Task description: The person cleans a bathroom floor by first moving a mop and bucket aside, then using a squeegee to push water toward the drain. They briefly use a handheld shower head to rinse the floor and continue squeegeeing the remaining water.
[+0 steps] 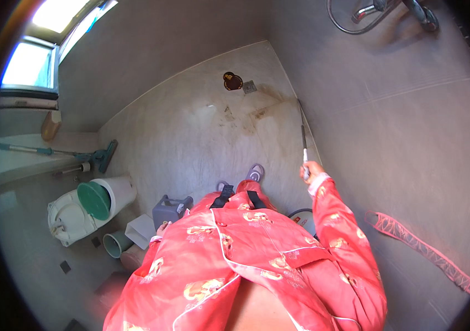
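My right hand (312, 171), in a red printed sleeve, is closed around the white end of a long, thin handle (304, 138) with a dark grey middle part. The tool's far end reaches along the foot of the right wall; its head cannot be made out. My left hand (163, 228) hangs low beside my body, close to a grey plastic jug (170, 213), partly covered by the sleeve; whether it holds anything cannot be told. Ahead, brown stains (259, 113) mark the grey floor near a square metal drain (249, 87) and a brown bear-shaped mat (232, 81).
At left stand a white toilet (69, 219), a green basin (94, 200), a green bucket (115, 245) and a white bin (139, 231). A teal squeegee mop (104, 156) leans behind. A shower tap (423, 18) and a pink net strap (421, 248) are on the right wall.
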Tool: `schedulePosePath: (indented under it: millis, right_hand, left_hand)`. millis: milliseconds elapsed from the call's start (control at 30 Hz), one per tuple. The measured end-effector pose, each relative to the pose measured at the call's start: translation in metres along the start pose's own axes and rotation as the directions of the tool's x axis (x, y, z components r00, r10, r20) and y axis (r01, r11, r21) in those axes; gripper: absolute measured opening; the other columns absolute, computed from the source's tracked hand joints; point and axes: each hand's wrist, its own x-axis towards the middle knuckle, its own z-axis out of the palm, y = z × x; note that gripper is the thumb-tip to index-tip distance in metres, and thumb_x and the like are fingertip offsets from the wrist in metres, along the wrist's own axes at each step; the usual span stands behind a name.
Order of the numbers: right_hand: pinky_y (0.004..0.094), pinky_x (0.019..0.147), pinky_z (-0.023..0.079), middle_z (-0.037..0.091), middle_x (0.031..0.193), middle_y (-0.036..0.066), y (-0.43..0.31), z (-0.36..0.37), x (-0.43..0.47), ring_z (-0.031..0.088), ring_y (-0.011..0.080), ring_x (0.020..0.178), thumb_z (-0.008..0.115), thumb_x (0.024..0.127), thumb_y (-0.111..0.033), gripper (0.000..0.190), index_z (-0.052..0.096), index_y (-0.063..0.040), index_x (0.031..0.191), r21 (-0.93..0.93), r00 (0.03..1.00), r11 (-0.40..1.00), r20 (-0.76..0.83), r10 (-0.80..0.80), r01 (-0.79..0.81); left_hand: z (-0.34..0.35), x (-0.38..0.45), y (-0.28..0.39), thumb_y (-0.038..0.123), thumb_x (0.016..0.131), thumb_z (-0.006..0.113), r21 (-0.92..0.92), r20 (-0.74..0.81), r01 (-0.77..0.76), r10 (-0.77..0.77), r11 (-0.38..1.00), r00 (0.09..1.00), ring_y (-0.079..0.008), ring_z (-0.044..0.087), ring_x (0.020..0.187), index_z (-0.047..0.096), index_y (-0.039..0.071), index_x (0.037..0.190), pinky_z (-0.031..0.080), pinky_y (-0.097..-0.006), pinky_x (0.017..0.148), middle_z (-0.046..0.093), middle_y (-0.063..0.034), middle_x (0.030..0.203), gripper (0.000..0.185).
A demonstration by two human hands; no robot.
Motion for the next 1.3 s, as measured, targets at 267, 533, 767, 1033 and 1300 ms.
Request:
schedulePosePath:
  millis: [267, 533, 767, 1033, 1300]
  right_hand:
    - [0.0307, 0.04, 0.037, 0.045, 0.075, 0.011, 0.082, 0.185, 0.012, 0.047, 0.0177, 0.053, 0.04, 0.077, 0.0, 0.022, 0.041, -0.004, 0.099, -0.061, 0.962, 0.975, -0.162, -0.219, 0.212]
    - [0.0303, 0.036, 0.035, 0.048, 0.062, 0.008, 0.126, 0.17, -0.024, 0.046, 0.0172, 0.045, 0.047, 0.086, -0.014, 0.011, 0.045, -0.004, 0.088, -0.376, 0.96, 0.886, 0.034, -0.278, 0.27]
    - [0.0325, 0.042, 0.043, 0.051, 0.063, 0.008, 0.135, 0.111, -0.078, 0.051, 0.019, 0.05, 0.045, 0.089, -0.017, 0.011, 0.048, -0.008, 0.094, -0.721, 0.959, 0.682, 0.263, 0.102, 0.125]
    - [0.0469, 0.079, 0.043, 0.059, 0.096, 0.024, 0.181, 0.179, -0.013, 0.056, 0.0401, 0.091, 0.043, 0.082, -0.017, 0.033, 0.054, -0.008, 0.112, -0.54, 0.768, -0.729, 0.64, -0.029, 0.422]
    - [0.043, 0.083, 0.046, 0.058, 0.11, 0.017, 0.221, 0.266, 0.023, 0.056, 0.0342, 0.101, 0.038, 0.086, -0.016, 0.033, 0.056, -0.013, 0.114, -0.342, 0.858, -0.888, 0.503, 0.101, 0.306]
  left_hand:
    - [0.027, -0.055, -0.053, 0.032, 0.082, 0.063, -0.17, -0.154, 0.03, -0.056, 0.985, 0.987, -0.0104, 0.058, 0.076, 0.06, -0.001, 0.103, 0.047, -0.0229, 0.069, 0.063, -0.0063, 0.084, 0.039]
    - [0.031, -0.113, -0.164, 0.038, 0.082, 0.06, -0.169, -0.112, 0.104, -0.124, 0.98, 0.986, -0.0152, 0.059, 0.083, 0.059, -0.002, 0.107, 0.047, -0.0283, 0.074, 0.063, -0.0101, 0.094, 0.047]
    - [0.079, -0.149, -0.216, 0.038, 0.085, 0.055, -0.399, -0.189, 0.227, -0.322, 0.888, 0.928, -0.0188, 0.058, 0.082, 0.054, -0.003, 0.11, 0.047, -0.0305, 0.071, 0.061, -0.0136, 0.095, 0.049]
    - [0.14, -0.227, -0.209, 0.04, 0.085, 0.053, -0.381, -0.267, 0.218, -0.333, 0.898, 0.904, -0.0183, 0.058, 0.082, 0.06, -0.002, 0.099, 0.046, -0.0317, 0.074, 0.063, -0.0122, 0.09, 0.044]
    - [0.196, -0.299, -0.202, 0.038, 0.086, 0.053, -0.371, -0.194, 0.407, -0.498, 0.835, 0.845, -0.0162, 0.057, 0.074, 0.062, -0.001, 0.097, 0.046, -0.0311, 0.071, 0.063, -0.0085, 0.082, 0.042]
